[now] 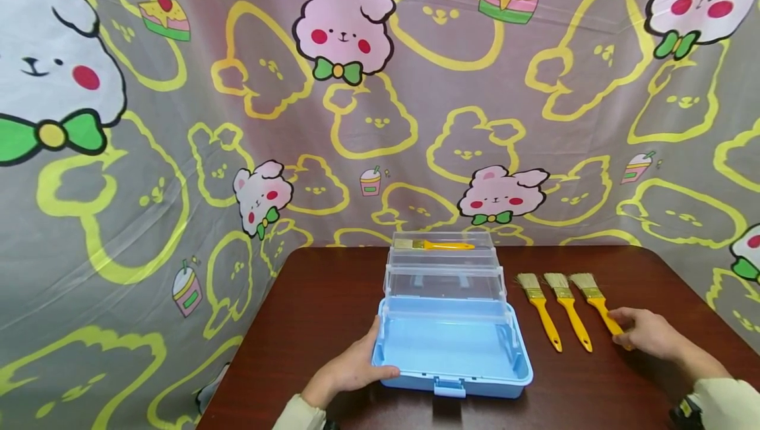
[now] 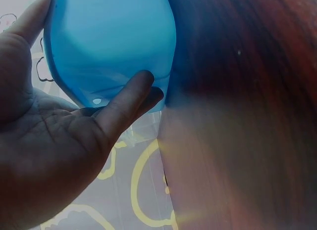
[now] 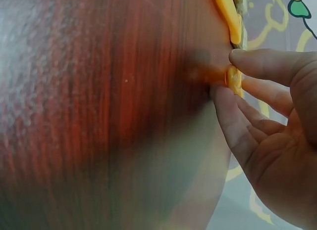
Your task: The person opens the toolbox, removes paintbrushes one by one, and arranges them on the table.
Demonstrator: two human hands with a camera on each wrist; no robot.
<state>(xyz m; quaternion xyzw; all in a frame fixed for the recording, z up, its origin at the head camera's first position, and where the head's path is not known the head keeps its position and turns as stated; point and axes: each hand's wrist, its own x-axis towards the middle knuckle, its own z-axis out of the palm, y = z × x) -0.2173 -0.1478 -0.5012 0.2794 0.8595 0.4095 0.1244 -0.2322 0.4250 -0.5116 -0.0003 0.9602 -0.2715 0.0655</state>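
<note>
A light-blue plastic toolbox (image 1: pixel 451 349) stands with its lid up and clear trays (image 1: pixel 442 281) raised at its back. One paintbrush (image 1: pixel 448 245) lies across the topmost tray. My left hand (image 1: pixel 354 365) rests against the toolbox's left front corner, thumb along the front rim and fingers extended on the side wall. To the right, three paintbrushes with yellow handles lie side by side, bristles away from me. My right hand (image 1: pixel 650 332) pinches the handle end of the rightmost paintbrush (image 1: pixel 598 301); in the right wrist view its fingertips surround the yellow handle end (image 3: pixel 234 77).
Left of the held brush lie the middle paintbrush (image 1: pixel 569 311) and the leftmost paintbrush (image 1: pixel 539 311), beside the toolbox. Everything stands on a dark red-brown wooden table (image 1: pixel 309 305). A patterned cloth (image 1: pixel 380 107) hangs behind the table and on both sides.
</note>
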